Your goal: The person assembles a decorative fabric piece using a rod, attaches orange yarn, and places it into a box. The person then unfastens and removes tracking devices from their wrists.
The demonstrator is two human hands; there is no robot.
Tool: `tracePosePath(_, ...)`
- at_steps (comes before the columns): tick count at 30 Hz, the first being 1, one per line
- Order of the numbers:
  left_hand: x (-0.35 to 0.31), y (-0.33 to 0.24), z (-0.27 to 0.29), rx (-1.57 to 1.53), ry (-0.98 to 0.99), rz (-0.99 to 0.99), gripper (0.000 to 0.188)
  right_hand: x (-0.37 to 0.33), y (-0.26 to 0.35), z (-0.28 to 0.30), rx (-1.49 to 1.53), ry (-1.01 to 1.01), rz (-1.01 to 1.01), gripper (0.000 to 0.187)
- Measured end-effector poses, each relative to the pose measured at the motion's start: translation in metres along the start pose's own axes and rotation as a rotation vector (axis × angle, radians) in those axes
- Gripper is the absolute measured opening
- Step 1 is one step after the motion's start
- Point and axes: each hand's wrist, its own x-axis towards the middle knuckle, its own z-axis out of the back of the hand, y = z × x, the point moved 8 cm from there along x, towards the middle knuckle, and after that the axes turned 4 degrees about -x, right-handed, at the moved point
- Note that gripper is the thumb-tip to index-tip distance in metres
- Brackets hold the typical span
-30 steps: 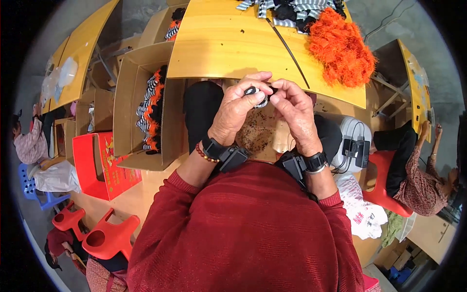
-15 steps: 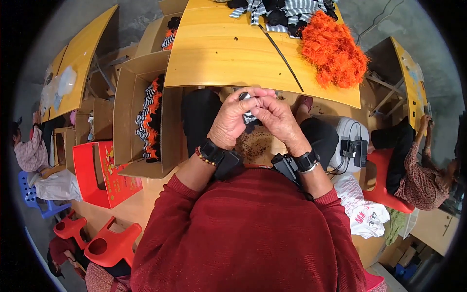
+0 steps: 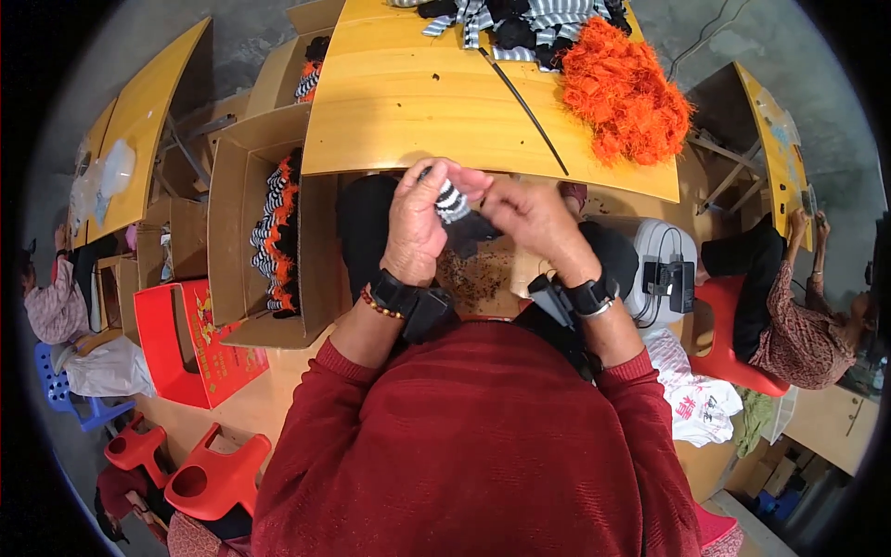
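A small black-and-white striped fabric piece [image 3: 452, 202] with a dark end hangs just in front of the table edge, above my lap. My left hand [image 3: 415, 223] is closed around its upper part, the thumb pressed along the side. Close by on the right, my right hand [image 3: 543, 221] has its fingers bent together near the dark end. What those fingertips pinch, if anything, is too small and blurred to make out. On the table [image 3: 371, 121] lie a black rod [image 3: 522, 110], a heap of orange fuzzy material [image 3: 626, 93] and several striped and black cloth pieces [image 3: 548, 19].
Left of my legs, an open cardboard box [image 3: 237, 223] holds striped, orange and black pieces. A red box [image 3: 213, 357] and red stools [image 3: 213, 473] are on the left. A grey-white case [image 3: 654, 246] with a black device stands right. Other people sit at side tables.
My hands have drawn apart. The right hand has moved off the upper part of the striped piece, which now shows more; the left hand still holds it. The view has shifted slightly.
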Motion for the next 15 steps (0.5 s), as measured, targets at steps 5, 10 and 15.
tracePosePath(5, 0.008, -0.011, 0.023, -0.003, -0.102, 0.018, 0.016, 0.015, -0.024, 0.078, -0.576, -0.567, -0.066, 0.014)
tracePosePath(10, 0.011, -0.005, 0.031, -0.101, -0.174, 0.058, 0.015, 0.027, -0.050, 0.069, -0.694, -0.479, -0.138, 0.015)
tracePosePath(15, 0.032, -0.005, 0.029, -0.219, -0.133, 0.110, 0.014, 0.007, -0.044, 0.060, -0.712, -0.459, -0.126, 0.016)
